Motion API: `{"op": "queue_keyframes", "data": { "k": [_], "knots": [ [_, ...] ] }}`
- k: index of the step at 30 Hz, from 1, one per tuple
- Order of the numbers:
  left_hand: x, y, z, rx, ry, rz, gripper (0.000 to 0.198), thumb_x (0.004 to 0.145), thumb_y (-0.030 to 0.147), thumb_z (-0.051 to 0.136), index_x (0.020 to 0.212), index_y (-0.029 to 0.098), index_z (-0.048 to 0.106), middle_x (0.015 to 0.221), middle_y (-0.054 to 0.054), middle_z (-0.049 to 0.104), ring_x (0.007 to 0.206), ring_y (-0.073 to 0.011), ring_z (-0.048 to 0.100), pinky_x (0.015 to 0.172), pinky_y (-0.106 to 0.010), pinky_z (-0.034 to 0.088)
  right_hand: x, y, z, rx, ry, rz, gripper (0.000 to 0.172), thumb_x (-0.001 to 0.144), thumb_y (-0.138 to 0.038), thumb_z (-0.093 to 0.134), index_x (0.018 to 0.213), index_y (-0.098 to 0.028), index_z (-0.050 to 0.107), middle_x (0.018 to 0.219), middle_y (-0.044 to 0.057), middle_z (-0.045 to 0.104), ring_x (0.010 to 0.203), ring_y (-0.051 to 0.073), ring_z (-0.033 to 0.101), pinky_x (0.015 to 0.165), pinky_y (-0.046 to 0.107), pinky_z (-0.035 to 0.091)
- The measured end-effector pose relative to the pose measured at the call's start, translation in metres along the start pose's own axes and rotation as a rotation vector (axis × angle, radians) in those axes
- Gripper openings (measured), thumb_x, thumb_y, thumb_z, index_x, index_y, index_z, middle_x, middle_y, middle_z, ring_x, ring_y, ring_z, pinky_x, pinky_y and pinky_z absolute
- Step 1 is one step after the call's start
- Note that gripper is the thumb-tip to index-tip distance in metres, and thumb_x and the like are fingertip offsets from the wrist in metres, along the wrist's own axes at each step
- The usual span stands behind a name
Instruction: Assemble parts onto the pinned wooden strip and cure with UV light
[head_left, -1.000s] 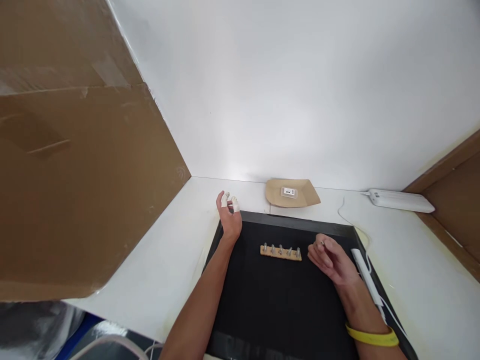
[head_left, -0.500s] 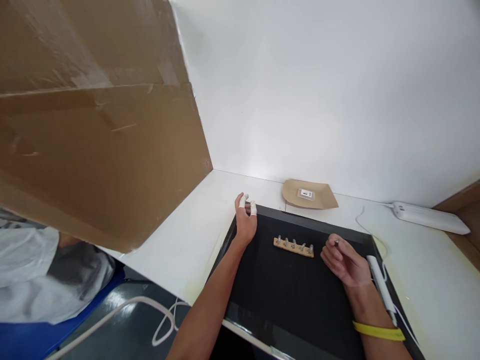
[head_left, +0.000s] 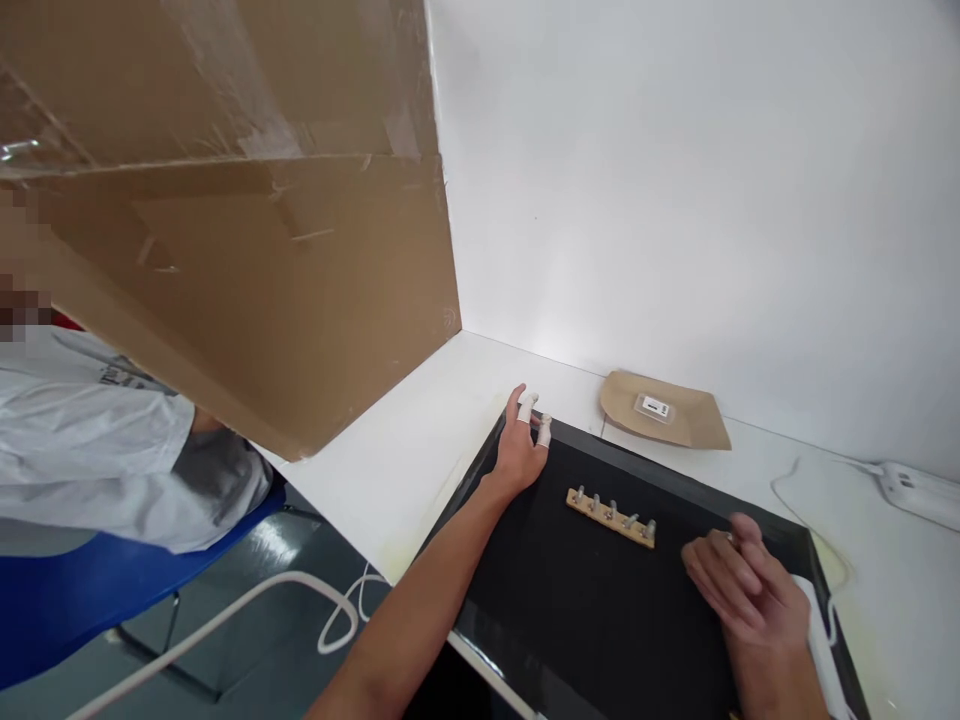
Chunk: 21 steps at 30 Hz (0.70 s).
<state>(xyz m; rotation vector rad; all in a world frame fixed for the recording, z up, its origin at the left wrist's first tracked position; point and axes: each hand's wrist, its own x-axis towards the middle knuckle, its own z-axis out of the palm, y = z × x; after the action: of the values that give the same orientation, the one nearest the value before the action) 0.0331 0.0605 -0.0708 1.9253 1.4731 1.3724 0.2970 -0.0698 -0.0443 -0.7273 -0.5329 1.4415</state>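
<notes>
My left hand (head_left: 525, 445) rests at the far left corner of a black mat (head_left: 585, 610), fingers apart and holding nothing; white covers sit on two of its fingers. My right hand (head_left: 754, 580) hovers over the mat's right side with the fingers curled in. A small, shiny metal piece (head_left: 728, 538) barely shows between its thumb and fingers, most of it hidden. Between the hands lies a narrow wooden strip (head_left: 592, 512) carrying several short, upright, silvery pegs in a row. Neither hand touches the strip.
Behind the mat sits a brown paper tray (head_left: 701, 425) with a small labelled clear packet (head_left: 654, 407). A white power strip (head_left: 919, 492) lies far right. Partly under my right wrist is a white device (head_left: 821, 650). A cardboard partition (head_left: 300, 300) stands left; beyond it sits a person (head_left: 90, 440).
The camera has swung left, so the table appears shifted rightward. My right hand has turned, its back now more toward me, with the small metal piece less visible. My left hand stays at the mat's corner.
</notes>
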Motion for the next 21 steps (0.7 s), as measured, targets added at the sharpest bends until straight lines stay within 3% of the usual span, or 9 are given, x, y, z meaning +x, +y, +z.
{"op": "queue_keyframes", "data": {
  "k": [4, 8, 11, 14, 16, 18, 21],
  "knots": [
    [0.0, -0.001, 0.002, 0.039, 0.012, -0.03, 0.042, 0.104, 0.027, 0.052, 0.146, 0.026, 0.045, 0.165, -0.018, 0.037, 0.085, -0.0148, 0.068, 0.085, -0.038, 0.062, 0.0, -0.004, -0.009, 0.024, -0.104, -0.029, 0.016, 0.073, -0.03, 0.086, 0.073, -0.026, 0.071, 0.039, -0.013, 0.04, 0.025, -0.001, 0.001, 0.028, 0.021, 0.009],
    [0.0, 0.001, 0.003, 0.069, 0.006, -0.033, 0.04, 0.104, 0.028, 0.051, 0.144, 0.025, 0.045, 0.165, -0.017, 0.038, 0.084, -0.0141, 0.067, 0.087, -0.039, 0.063, 0.001, -0.008, -0.016, 0.009, -0.162, -0.009, 0.027, 0.073, -0.047, 0.084, 0.068, -0.027, 0.068, 0.035, -0.012, 0.037, 0.02, 0.001, 0.007, 0.028, 0.024, 0.018],
    [0.0, 0.003, 0.002, 0.092, -0.005, -0.03, 0.039, 0.105, 0.03, 0.051, 0.143, 0.025, 0.046, 0.166, -0.017, 0.037, 0.084, -0.0144, 0.067, 0.084, -0.039, 0.063, 0.003, -0.015, -0.027, -0.022, -0.172, 0.057, 0.036, 0.069, -0.065, 0.081, 0.067, -0.031, 0.068, 0.034, -0.009, 0.041, 0.018, 0.007, 0.023, 0.03, 0.028, 0.027],
    [0.001, 0.003, 0.001, 0.113, -0.018, -0.016, 0.039, 0.104, 0.032, 0.05, 0.143, 0.026, 0.046, 0.167, -0.018, 0.036, 0.083, -0.0149, 0.067, 0.079, -0.038, 0.063, 0.009, -0.029, -0.043, -0.105, -0.072, 0.161, 0.038, 0.055, -0.072, 0.084, 0.076, -0.043, 0.072, 0.048, -0.001, 0.063, 0.03, 0.021, 0.053, 0.031, 0.035, 0.035],
    [0.001, 0.002, 0.002, 0.127, -0.027, -0.003, 0.04, 0.105, 0.033, 0.051, 0.144, 0.026, 0.046, 0.167, -0.018, 0.036, 0.085, -0.0153, 0.068, 0.079, -0.037, 0.063, 0.014, -0.036, -0.054, -0.183, -0.03, 0.219, 0.047, 0.045, -0.075, 0.085, 0.085, -0.051, 0.073, 0.058, 0.002, 0.071, 0.041, 0.029, 0.062, 0.034, 0.041, 0.039],
    [0.001, 0.001, 0.003, 0.142, -0.035, 0.007, 0.041, 0.105, 0.033, 0.049, 0.146, 0.026, 0.045, 0.168, -0.018, 0.035, 0.087, -0.0158, 0.068, 0.081, -0.037, 0.063, 0.017, -0.035, -0.065, -0.252, -0.076, 0.239, 0.058, 0.042, -0.085, 0.079, 0.091, -0.054, 0.073, 0.056, 0.003, 0.07, 0.038, 0.03, 0.059, 0.033, 0.041, 0.035],
    [0.001, 0.0, 0.004, 0.16, -0.055, 0.021, 0.042, 0.105, 0.032, 0.047, 0.147, 0.025, 0.044, 0.168, -0.019, 0.035, 0.088, -0.0164, 0.069, 0.084, -0.039, 0.063, 0.018, -0.021, -0.083, -0.34, -0.184, 0.237, 0.072, 0.038, -0.105, 0.056, 0.083, -0.05, 0.072, 0.036, 0.0, 0.05, 0.023, 0.024, 0.038, 0.03, 0.037, 0.018]
  ]
}}
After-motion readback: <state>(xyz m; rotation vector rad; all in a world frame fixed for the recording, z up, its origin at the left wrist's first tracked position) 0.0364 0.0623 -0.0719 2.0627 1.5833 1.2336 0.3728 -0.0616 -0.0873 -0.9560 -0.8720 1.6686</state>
